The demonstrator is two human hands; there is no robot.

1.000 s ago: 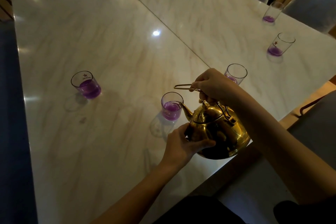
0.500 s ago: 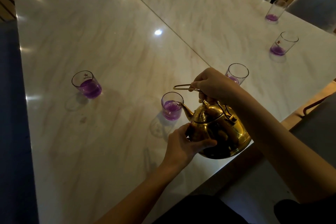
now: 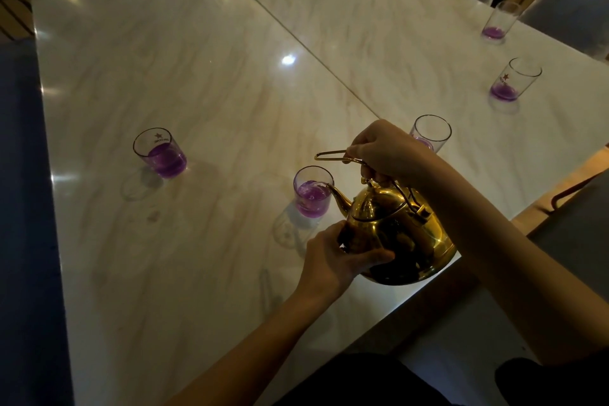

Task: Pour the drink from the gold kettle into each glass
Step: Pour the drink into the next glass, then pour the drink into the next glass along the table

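The glass at the left (image 3: 160,153) carries a dark star printed on its inner far wall, with a short line of lettering beneath it, seen reversed through the glass and too small to read. The glass at the far right (image 3: 514,80) shows a red star with a word under it, also illegible. No other text, number or sign can be read.

A gold kettle (image 3: 400,234) tilts spout-down over a glass (image 3: 313,191) of purple drink near the bench's (image 3: 197,82) front edge; four more glasses (image 3: 160,153) (image 3: 430,132) (image 3: 514,79) (image 3: 498,22) stand upright, each holding purple liquid.
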